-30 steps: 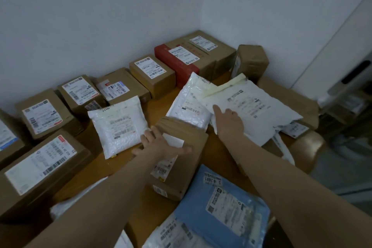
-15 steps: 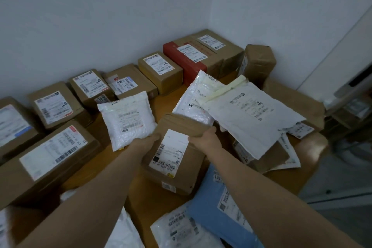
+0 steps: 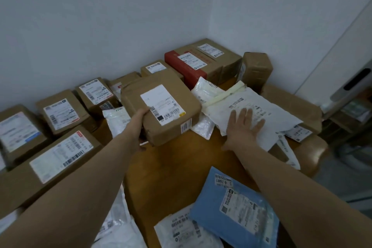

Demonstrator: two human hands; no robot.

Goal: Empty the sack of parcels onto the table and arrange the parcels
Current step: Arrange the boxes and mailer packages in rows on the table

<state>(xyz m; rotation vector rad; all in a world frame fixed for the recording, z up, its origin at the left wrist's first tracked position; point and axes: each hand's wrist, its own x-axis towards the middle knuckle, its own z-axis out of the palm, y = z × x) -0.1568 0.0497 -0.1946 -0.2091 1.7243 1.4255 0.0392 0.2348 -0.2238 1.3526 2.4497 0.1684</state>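
Our left hand (image 3: 141, 121) clamps the near corner of the brown paper-wrapped parcel with the white label (image 3: 161, 106). The thumb is on top and the fingers are tucked underneath, out of sight. We hold it raised above the wooden table (image 3: 181, 167), likely so it can join the row of brown cardboard boxes (image 3: 60, 110) along the white wall (image 3: 100, 26). Our right hand (image 3: 244, 129) lies flat on the white plastic mailer bag (image 3: 277, 121), fingers straight and spread, which we judge steadies that loose heap of soft parcels. A blue plastic mailer (image 3: 235, 207) lies nearer us, not yet sorted.
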